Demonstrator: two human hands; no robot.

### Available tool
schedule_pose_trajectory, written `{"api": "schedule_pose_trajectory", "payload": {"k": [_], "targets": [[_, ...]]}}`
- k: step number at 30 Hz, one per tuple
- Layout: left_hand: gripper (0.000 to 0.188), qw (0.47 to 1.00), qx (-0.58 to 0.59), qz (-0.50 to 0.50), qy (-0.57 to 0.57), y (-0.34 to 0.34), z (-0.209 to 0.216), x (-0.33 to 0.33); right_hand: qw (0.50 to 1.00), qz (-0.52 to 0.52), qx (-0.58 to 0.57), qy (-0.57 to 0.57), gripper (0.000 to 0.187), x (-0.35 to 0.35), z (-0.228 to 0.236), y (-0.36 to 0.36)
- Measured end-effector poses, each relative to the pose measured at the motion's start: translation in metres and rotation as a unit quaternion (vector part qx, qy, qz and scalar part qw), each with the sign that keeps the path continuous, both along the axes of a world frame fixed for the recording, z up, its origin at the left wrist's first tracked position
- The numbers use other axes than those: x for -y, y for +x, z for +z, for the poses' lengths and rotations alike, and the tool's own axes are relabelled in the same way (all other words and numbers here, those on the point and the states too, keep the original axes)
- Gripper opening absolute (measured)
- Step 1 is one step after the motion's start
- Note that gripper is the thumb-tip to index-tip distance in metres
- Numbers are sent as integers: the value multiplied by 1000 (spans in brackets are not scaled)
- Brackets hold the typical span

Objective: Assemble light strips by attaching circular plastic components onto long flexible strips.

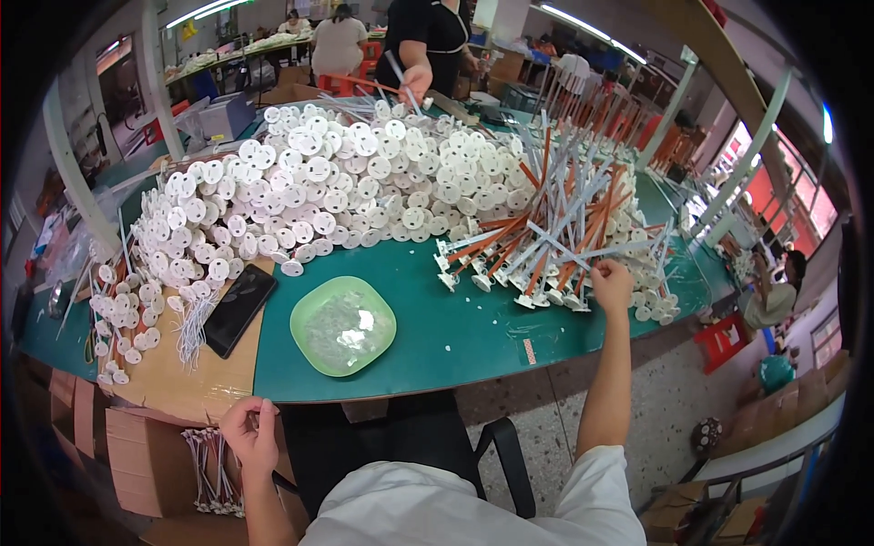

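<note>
My right hand [612, 284] is at the right side of the table, fingers pinched together at the end of a flat grey strip [560, 246]. The strip lies across a loose heap of grey and orange strips [546, 232] with white disc-like ends. My left hand [250, 435] is closed beside the table's front edge, over an open cardboard box. Anything between its fingers is too small to make out. Between the hands, a light green bowl [299, 338] holds small clear pieces.
A large mound of white round discs [309, 173] covers the table's back. A black phone [239, 309] and white cords [192, 332] lie on cardboard at left. Bundled strips fill the cardboard box [146, 455] below. A person [426, 45] stands across the table holding strips.
</note>
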State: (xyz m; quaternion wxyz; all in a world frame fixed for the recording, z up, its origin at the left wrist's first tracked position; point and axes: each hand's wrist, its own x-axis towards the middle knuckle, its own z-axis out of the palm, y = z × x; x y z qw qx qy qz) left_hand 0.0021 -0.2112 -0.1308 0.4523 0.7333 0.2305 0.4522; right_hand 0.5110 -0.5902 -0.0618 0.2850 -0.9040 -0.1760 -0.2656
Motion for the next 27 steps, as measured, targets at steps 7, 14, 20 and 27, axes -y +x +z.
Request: {"api": "schedule_pose_trajectory", "payload": {"k": [7, 14, 20, 27], "targets": [[8, 1000, 0, 7, 9, -1, 3, -4, 958, -65, -19, 278, 17, 17, -19, 45], [7, 1000, 19, -10, 0, 10, 11, 1, 943, -231, 40, 238, 27, 22, 13, 77], [7, 1000, 18, 1, -22, 7, 13, -1, 809, -224, -77, 538, 25, 54, 70, 104], [5, 999, 36, -17, -32, 31, 27, 27, 887, 7, 89, 453, 23, -32, 97, -90]]}}
